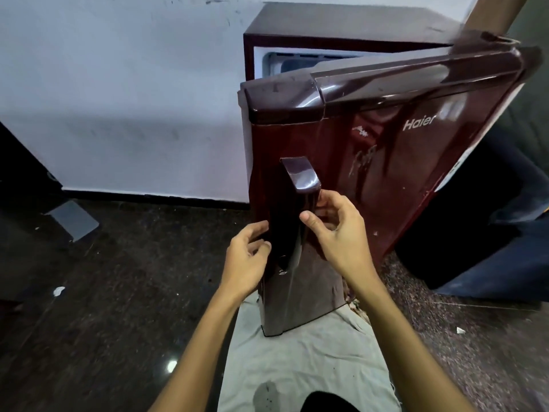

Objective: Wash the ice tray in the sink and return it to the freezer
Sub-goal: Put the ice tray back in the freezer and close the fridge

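Observation:
A dark red fridge (350,25) stands against the white wall with its door (386,150) swung partly open toward me. Behind the door's top edge a pale freezer compartment (294,62) shows. A long dark handle (294,203) runs down the door's left side. My right hand (335,230) curls its fingers round the handle's right edge, the thumb in front. My left hand (248,257) sits at the handle's left edge with loosely bent fingers touching it. No ice tray is visible.
A pale cloth (297,367) lies on the dark speckled floor (118,292) under the door. A dark blue bulky object (490,248) sits to the right of the fridge. A dark cabinet edge (17,173) is at far left.

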Demonstrator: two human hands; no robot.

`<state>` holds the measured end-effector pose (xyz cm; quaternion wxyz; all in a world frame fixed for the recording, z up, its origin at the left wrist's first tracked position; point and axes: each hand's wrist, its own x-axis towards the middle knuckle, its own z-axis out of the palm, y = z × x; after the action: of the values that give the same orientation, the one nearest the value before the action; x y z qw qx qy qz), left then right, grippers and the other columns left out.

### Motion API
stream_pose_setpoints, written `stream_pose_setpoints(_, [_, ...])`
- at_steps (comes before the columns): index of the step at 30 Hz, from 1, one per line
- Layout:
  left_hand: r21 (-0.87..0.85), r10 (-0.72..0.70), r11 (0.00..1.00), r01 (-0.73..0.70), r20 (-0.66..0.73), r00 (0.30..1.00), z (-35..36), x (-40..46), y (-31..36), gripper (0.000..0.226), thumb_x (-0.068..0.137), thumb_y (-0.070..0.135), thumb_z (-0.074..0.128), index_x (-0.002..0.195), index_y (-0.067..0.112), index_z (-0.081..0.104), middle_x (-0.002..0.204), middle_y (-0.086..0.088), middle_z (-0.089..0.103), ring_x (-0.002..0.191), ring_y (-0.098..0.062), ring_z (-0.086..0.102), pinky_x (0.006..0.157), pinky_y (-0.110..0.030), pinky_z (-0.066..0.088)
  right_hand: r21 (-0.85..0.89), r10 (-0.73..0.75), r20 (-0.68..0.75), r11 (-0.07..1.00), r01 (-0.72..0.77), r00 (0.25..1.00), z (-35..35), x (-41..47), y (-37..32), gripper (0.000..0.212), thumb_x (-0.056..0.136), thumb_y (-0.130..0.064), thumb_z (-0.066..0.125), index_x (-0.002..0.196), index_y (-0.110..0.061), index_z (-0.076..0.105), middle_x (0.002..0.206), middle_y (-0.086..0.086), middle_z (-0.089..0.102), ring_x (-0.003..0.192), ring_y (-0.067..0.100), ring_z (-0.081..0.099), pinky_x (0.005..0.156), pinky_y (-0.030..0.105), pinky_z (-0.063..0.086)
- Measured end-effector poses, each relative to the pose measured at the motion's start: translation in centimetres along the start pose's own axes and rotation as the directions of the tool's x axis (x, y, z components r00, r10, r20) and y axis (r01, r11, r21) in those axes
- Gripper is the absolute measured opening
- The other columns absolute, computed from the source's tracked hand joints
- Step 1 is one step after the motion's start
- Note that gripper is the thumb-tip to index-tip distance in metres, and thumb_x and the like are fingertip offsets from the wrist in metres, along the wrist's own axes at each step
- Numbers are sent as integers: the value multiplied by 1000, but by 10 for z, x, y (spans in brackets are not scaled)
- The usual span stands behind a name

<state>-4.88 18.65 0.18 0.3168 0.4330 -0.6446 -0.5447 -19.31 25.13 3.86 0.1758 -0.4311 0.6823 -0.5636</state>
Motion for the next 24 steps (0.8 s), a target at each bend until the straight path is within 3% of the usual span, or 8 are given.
stream_pose_setpoints(4, [-25,-17,999,20,121,993,-3,30,1,47,93,5,56,137,16,46,132,4,54,116,-14,58,80,-9,49,-18,13,47,1000,-12,999,14,22,-2,36,83,-21,70,117,-14,59,111,-3,65,103,7,62,80,16,52])
stream_pose_setpoints(7, [-38,-3,999,9,155,988,0,51,0,46,92,5,58,136,13,47,133,-1,55,116,-12,57,82,-8,48,-41,11,67,999,-8,998,24,39,-6,34,84,-19,69,116,-16,58,106,-9,64,96,1,62,77,8,48])
stream_pose_setpoints(11, [-41,-38,998,43,134,990,3,77,-9,41,93,5,56,133,8,50,127,-3,60,114,-10,58,83,-9,48,-98,3,98,995,7,995,34,65,-5,33,83,-21,69,115,-19,58,99,-10,64,91,-5,59,70,-1,42])
stream_pose_setpoints(16, [-77,-39,996,45,78,996,4,103,-13,31,95,6,53,125,9,55,108,8,65,100,3,61,81,-8,48,-146,-41,167,987,66,985,47,98,-2,23,83,-17,67,105,-21,63,90,-13,64,86,-5,59,72,4,44])
stream_pose_setpoints(20, [-70,-42,997,44,29,999,5,127,-17,32,96,7,51,127,9,55,118,1,65,108,-4,61,88,-13,50,-127,-59,204,988,86,977,57,123,5,23,84,-18,66,107,-18,64,97,-6,68,91,0,61,77,11,49])
stream_pose_setpoints(24, [-53,-49,997,48,-26,998,8,150,-21,27,97,7,49,123,10,56,115,1,66,112,-12,61,91,-20,49,-104,-82,227,989,108,970,65,147,13,25,83,-17,67,108,-17,64,98,-4,67,91,1,61,78,15,50])
